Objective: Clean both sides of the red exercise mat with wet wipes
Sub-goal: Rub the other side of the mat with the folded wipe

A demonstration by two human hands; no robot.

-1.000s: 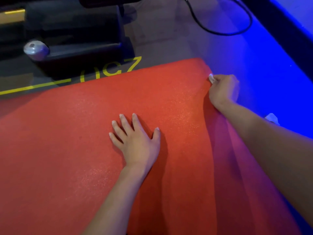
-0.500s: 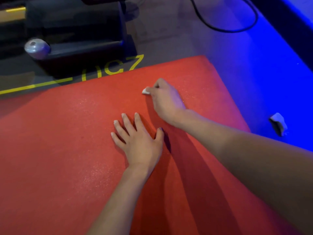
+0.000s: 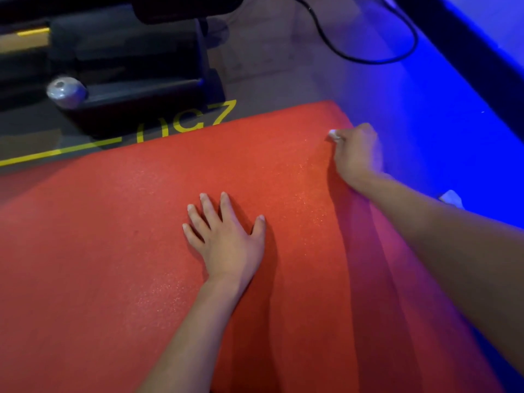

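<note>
The red exercise mat [image 3: 119, 251] lies flat on the floor and fills most of the view. My left hand [image 3: 225, 236] rests palm down on its middle with the fingers spread. My right hand [image 3: 355, 151] is at the mat's far right corner, its fingers curled round a small white wet wipe [image 3: 334, 135] that it presses against the mat. Only a corner of the wipe shows past the fingers.
A black machine base [image 3: 136, 89] with a silver knob [image 3: 66, 90] stands beyond the mat's far edge, beside yellow floor markings [image 3: 184, 123]. A black cable [image 3: 368, 56] loops on the floor at the back. A crumpled white wipe [image 3: 451, 197] lies on the blue-lit floor to the right.
My right hand swept the wipe from the far right corner leftward to the mat's middle, then back right to the corner. My left hand stayed flat in place.
</note>
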